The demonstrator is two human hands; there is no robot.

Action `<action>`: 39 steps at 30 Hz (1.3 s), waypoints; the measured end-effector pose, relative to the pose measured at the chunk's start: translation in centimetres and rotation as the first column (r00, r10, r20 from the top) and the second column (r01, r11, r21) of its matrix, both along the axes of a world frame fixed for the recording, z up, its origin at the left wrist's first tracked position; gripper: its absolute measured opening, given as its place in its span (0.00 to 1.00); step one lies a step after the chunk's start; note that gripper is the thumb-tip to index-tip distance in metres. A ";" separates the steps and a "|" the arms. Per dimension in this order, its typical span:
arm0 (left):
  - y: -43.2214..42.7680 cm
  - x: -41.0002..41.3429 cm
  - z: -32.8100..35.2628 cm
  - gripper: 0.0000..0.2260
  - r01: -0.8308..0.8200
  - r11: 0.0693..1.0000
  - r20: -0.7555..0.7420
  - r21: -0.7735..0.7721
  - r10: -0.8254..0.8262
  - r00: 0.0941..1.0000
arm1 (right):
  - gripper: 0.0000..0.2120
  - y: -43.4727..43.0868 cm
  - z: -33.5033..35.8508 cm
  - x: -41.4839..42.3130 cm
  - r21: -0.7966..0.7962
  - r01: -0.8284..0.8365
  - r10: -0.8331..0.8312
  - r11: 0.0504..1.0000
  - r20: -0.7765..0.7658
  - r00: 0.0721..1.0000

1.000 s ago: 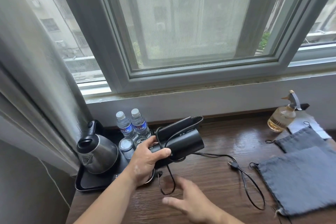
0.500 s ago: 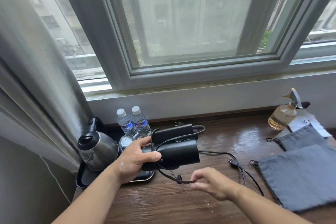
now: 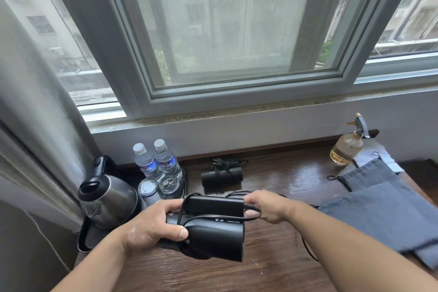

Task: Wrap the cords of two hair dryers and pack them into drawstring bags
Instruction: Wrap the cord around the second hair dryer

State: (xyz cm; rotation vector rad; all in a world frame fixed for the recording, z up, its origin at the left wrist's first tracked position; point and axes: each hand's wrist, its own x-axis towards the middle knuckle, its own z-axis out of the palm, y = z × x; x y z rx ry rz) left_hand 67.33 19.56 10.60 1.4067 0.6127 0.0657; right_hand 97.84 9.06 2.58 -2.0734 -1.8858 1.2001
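Cord (image 3: 257, 212) is being pinched by the right hand (image 3: 270, 208) and wound round the hair dryer (image 3: 213, 234), gripped fully by the left hand (image 3: 149, 227) at lower centre; slackened tension could let loops slip.

The left hand (image 3: 151, 230) sat near 6 o'clock, its forearm reaching in from 7, fingers and thumb curled round the hair dryer (image 3: 213, 237). The right hand (image 3: 267, 208), forearm entering from 4 o'clock, pinched the cord (image 3: 258, 210) at its fingertips.
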 end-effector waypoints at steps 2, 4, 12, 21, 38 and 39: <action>-0.2 -0.2 0.0 0.28 0.027 1.000 -0.033 0.010 -0.027 0.999 | 0.07 0.7 1.0 0.0 0.008 -0.028 0.028 1.000 0.014 1.000; -0.4 -0.2 0.0 0.26 0.032 0.999 -0.060 -0.010 -0.033 0.998 | 0.06 1.4 2.0 0.4 0.010 -0.062 0.061 0.998 0.042 0.997; -0.9 0.0 -0.6 0.21 -0.005 1.000 -0.187 0.005 0.006 0.982 | 0.08 4.0 5.2 0.2 0.074 -0.117 0.104 0.990 0.168 0.980; -1.6 0.9 -1.9 0.15 -0.004 0.988 -0.284 0.155 0.048 0.958 | 0.13 5.6 8.3 -1.9 0.149 -0.131 0.085 0.980 0.281 0.956; -1.3 0.1 -5.6 0.15 -0.503 0.842 -0.208 0.193 0.536 0.818 | 0.08 0.9 10.7 -7.5 0.257 0.329 -0.255 0.909 -0.282 0.925; -1.3 0.2 -5.7 0.14 -0.531 0.828 -0.193 0.178 0.559 0.806 | 0.08 0.3 10.5 -8.0 0.255 0.363 -0.268 0.896 -0.342 0.901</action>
